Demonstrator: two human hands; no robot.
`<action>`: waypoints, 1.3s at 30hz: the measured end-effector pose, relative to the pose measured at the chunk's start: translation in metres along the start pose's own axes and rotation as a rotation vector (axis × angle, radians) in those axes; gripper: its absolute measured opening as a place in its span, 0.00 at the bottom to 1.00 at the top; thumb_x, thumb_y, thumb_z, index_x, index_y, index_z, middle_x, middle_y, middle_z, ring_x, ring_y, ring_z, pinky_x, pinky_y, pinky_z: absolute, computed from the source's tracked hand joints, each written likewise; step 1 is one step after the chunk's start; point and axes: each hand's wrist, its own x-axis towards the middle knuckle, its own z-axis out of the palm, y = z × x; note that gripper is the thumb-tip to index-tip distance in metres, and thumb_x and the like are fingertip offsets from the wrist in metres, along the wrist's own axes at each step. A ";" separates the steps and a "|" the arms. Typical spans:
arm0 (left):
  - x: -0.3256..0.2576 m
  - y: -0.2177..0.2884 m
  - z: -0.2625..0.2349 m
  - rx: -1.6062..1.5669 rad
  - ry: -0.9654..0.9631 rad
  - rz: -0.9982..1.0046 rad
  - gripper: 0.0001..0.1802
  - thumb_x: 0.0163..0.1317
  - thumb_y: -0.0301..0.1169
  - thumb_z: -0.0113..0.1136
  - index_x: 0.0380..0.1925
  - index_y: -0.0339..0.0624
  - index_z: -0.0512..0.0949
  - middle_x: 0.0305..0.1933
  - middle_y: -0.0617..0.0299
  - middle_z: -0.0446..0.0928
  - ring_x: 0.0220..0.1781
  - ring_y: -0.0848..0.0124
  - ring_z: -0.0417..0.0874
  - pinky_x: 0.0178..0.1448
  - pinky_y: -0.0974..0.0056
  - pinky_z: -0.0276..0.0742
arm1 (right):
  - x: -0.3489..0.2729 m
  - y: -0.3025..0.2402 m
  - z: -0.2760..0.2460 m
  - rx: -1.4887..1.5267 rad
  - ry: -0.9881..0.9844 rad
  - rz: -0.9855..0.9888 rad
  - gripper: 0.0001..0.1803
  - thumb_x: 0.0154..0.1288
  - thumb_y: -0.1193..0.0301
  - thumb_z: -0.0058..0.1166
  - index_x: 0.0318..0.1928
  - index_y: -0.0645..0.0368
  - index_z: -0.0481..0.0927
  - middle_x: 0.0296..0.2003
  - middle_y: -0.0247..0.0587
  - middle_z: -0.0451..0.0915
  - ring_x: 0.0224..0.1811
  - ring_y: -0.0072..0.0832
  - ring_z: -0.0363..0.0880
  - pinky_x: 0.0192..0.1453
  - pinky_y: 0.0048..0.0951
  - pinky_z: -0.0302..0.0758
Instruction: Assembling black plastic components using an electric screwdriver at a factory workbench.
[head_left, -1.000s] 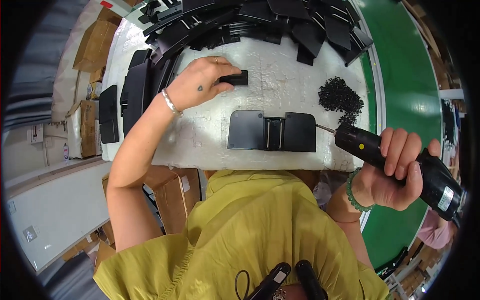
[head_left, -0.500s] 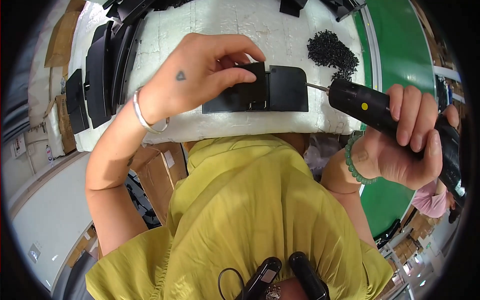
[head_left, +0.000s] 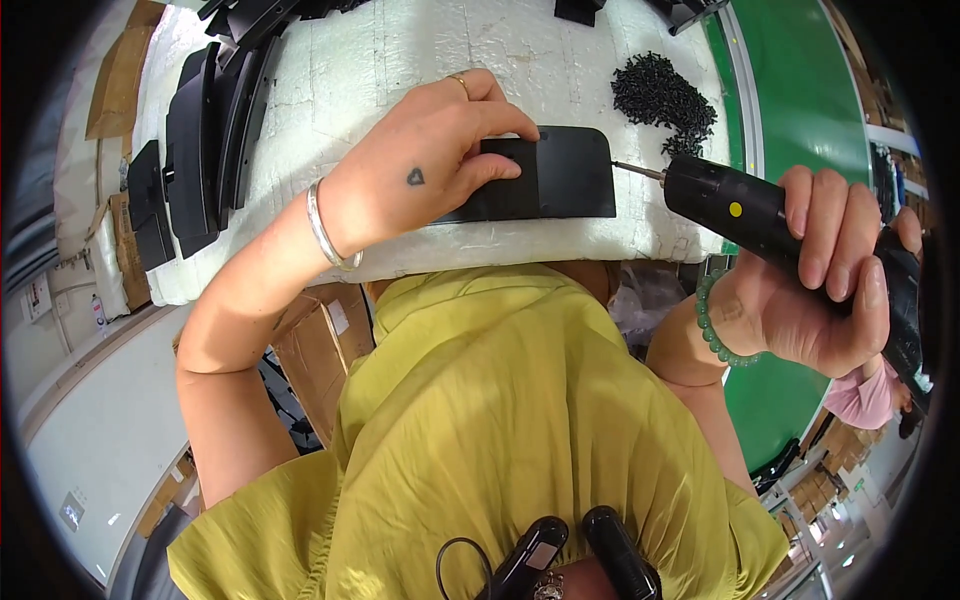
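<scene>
A flat black panel [head_left: 576, 172] with rounded corners lies near the front edge of the white foam-like work surface [head_left: 400, 255]. My left hand [head_left: 435, 155] pinches a smaller black plate [head_left: 515, 190] between thumb and forefinger, and this plate sits flush against the panel. My palm and fingers hide the plate's left part. In my right hand [head_left: 825, 270] is a black electric screwdriver [head_left: 730, 205], with fingers wrapped round its body. Its thin metal bit points left and ends beside the panel's right edge; whether it touches, I cannot tell.
A pile of small black screws [head_left: 665, 95] lies at the right back. Curved black parts [head_left: 195, 150] stand at the left, with more along the far edge. Green surface [head_left: 800, 90] runs beyond the right edge. A cardboard box [head_left: 320, 350] is below the near edge. A person's pink sleeve [head_left: 862, 397] shows far right.
My left hand has shifted slightly right, and the smaller plate has come down flush with the panel, closing the gap between them. The screwdriver has barely moved.
</scene>
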 end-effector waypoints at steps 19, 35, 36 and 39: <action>0.000 0.009 0.004 -0.036 -0.157 -0.336 0.22 0.50 0.46 0.63 0.39 0.45 0.72 0.22 0.52 0.74 0.28 0.53 0.77 0.33 0.57 0.70 | -0.006 0.014 0.018 -0.005 0.015 -0.054 0.20 0.53 0.75 0.51 0.47 0.53 0.63 0.16 0.27 0.64 0.17 0.20 0.61 0.26 0.27 0.61; 0.023 -0.016 0.011 -0.105 -0.072 -0.291 0.20 0.46 0.41 0.67 0.38 0.49 0.74 0.23 0.56 0.75 0.26 0.59 0.75 0.31 0.61 0.67 | 0.017 0.046 0.041 -0.113 -0.236 -0.029 0.24 0.51 0.75 0.39 0.53 0.56 0.64 0.16 0.27 0.60 0.16 0.19 0.57 0.27 0.25 0.60; 0.022 -0.016 0.010 -0.116 -0.071 -0.291 0.20 0.46 0.41 0.67 0.38 0.49 0.74 0.23 0.56 0.75 0.26 0.59 0.75 0.31 0.61 0.67 | 0.015 0.050 0.046 -0.152 -0.186 -0.001 0.24 0.51 0.76 0.39 0.52 0.56 0.63 0.16 0.28 0.60 0.16 0.19 0.58 0.27 0.25 0.60; 0.021 -0.017 0.011 -0.124 -0.087 -0.294 0.21 0.45 0.42 0.67 0.38 0.48 0.75 0.23 0.56 0.75 0.28 0.59 0.76 0.33 0.60 0.68 | 0.017 0.052 0.047 -0.205 -0.173 0.062 0.23 0.51 0.76 0.39 0.52 0.56 0.63 0.17 0.28 0.60 0.16 0.20 0.58 0.29 0.26 0.62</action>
